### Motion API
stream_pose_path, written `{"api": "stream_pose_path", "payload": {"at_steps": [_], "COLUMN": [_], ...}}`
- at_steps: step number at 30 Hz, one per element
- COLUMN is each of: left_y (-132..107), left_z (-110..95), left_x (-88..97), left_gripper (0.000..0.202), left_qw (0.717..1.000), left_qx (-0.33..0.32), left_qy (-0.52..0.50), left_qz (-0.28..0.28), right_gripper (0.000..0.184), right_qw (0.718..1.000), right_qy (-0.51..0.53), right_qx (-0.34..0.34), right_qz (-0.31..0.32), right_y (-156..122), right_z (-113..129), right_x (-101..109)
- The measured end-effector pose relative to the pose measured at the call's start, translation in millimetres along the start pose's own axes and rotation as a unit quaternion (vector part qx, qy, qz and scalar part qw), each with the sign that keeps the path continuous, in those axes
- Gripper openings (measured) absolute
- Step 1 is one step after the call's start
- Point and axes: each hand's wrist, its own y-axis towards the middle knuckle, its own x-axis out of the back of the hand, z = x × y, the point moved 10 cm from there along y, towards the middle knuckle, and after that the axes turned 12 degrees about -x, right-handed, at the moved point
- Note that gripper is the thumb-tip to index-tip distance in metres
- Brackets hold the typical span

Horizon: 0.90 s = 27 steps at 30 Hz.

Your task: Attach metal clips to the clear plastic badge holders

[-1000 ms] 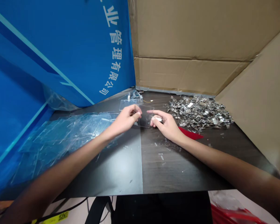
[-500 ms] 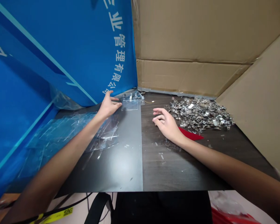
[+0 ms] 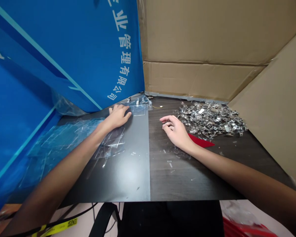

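My left hand (image 3: 117, 117) lies flat on the dark table (image 3: 135, 174), fingertips at the edge of a clear plastic badge sleeve (image 3: 138, 110) near the back. Below this hand lie loose clear plastic sleeves (image 3: 111, 143). My right hand (image 3: 176, 129) rests near the front left of a heap of small shiny metal clips (image 3: 210, 120), its fingers curled. They hide anything small inside them. A red pointed piece (image 3: 201, 141) lies just beyond the wrist of my right hand.
A heap of clear plastic sheets (image 3: 64, 140) lies against a blue printed banner (image 3: 71, 56) at the left. Cardboard panels (image 3: 202, 42) close off the back and right. Small clear plastic bits (image 3: 171, 161) are scattered on the table. A red plastic bag (image 3: 244, 228) lies below its front edge.
My hands have parted, and the clear sleeve held between them is no longer there. My left hand has moved back-left to the far sleeve. My right hand has shifted slightly right, fingers curled.
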Motion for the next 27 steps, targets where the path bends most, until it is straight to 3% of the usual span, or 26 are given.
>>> {"api": "stream_pose_path", "payload": {"at_steps": [8, 12, 14, 17, 20, 23, 27], "left_y": [0.6, -1.0, -3.3, -12.0, -25.4, -34.0, -33.3], "left_z": [-23.4, -30.3, -21.6, 0.2, 18.5, 20.2, 7.0], "left_x": [-11.2, -3.3, 7.9, 22.9, 27.5, 26.0, 25.5], "left_gripper": [0.057, 0.065, 0.070, 0.078, 0.088, 0.085, 0.062], "left_qw": [0.992, 0.988, 0.987, 0.981, 0.966, 0.953, 0.950], "left_qx": [-0.066, -0.082, -0.068, -0.038, -0.002, 0.012, 0.005], "left_qy": [0.030, 0.037, 0.051, 0.063, 0.056, 0.057, 0.080], "left_qz": [0.105, 0.125, 0.135, 0.182, 0.253, 0.298, 0.303], "right_gripper": [0.020, 0.023, 0.023, 0.024, 0.024, 0.025, 0.029], "right_qw": [0.997, 0.982, 0.953, 0.869, 0.803, 0.779, 0.774], "right_qy": [-0.067, -0.166, -0.270, -0.460, -0.565, -0.602, -0.618], "right_qx": [0.041, 0.061, 0.066, 0.061, 0.029, -0.004, -0.036], "right_qz": [-0.018, -0.071, -0.117, -0.172, -0.190, -0.172, -0.137], "right_y": [-6.0, -3.7, -0.9, 5.6, 12.9, 17.0, 16.4], "right_z": [18.2, 24.6, 27.3, 28.7, 24.5, 20.6, 20.6], "right_x": [4.1, 15.6, 25.8, 40.2, 54.0, 58.7, 54.8]}}
